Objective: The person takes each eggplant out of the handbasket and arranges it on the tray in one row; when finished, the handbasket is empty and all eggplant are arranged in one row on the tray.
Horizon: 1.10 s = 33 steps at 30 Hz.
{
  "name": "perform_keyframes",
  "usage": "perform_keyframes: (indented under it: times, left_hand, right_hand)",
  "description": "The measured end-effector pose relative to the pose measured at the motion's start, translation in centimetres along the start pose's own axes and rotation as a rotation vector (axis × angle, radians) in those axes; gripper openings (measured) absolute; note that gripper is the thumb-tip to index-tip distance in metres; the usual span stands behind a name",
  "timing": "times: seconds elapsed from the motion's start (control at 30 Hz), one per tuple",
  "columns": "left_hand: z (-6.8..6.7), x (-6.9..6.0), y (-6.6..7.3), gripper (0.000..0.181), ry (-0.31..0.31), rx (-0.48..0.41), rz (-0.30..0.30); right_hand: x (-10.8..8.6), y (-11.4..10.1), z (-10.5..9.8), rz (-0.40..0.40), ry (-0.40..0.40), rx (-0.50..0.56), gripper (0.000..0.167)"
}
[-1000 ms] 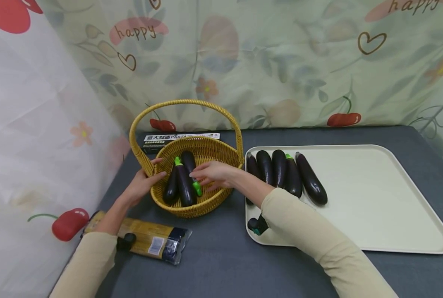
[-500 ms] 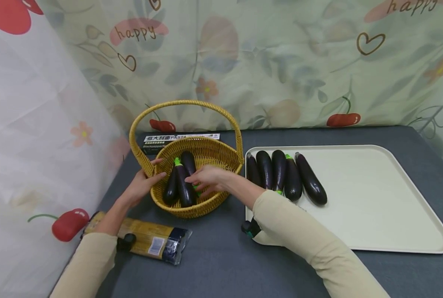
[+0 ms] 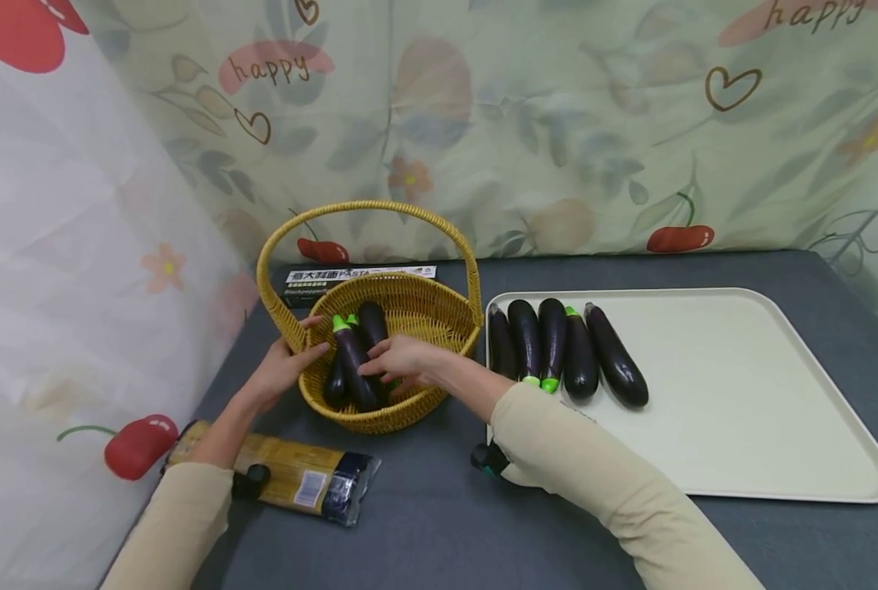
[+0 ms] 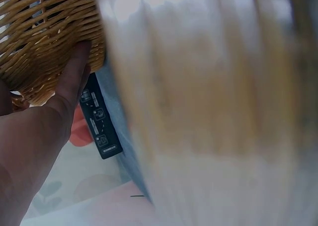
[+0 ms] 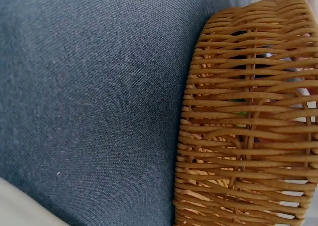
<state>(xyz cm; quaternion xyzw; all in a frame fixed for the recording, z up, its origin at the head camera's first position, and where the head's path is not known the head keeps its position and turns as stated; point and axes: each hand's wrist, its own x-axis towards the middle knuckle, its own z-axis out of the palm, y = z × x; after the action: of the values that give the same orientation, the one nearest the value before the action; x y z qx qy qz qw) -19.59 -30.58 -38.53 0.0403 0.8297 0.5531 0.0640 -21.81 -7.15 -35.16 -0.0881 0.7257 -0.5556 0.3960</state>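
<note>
The front eggplant (image 3: 357, 373) in the wicker basket (image 3: 431, 324) now lies with its green stem end farther left, which suggests the pieces inside are being worked into position. The right hand (image 3: 409, 360) bends its fingers over the side; whether they grip it, I cannot tell. The left hand (image 3: 275, 377) pinches the basket's rim. At least three eggplants lie inside; five others (image 3: 553, 334) line the left end of the tray (image 3: 741, 393).
</note>
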Motion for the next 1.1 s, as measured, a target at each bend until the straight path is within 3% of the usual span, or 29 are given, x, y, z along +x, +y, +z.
perform_keyframes:
  times: [0.4,0.6,1.1]
  left_hand:
    - [0.0,0.1,-0.2,0.058,-0.009,-0.018,0.001]
    - [0.0,0.0,-0.1,0.061,0.003,-0.003,-0.015]
    - [0.1,-0.1,0.0,0.061,-0.003,-0.024,0.003]
  right_hand:
    - [0.5,0.3,1.0,-0.052,0.089,-0.147,0.053]
    - [0.2,0.3,0.5,-0.075,0.094,-0.107,0.055]
    - [-2.7,-1.3,-4.0,-0.110,-0.003,0.048,0.056]
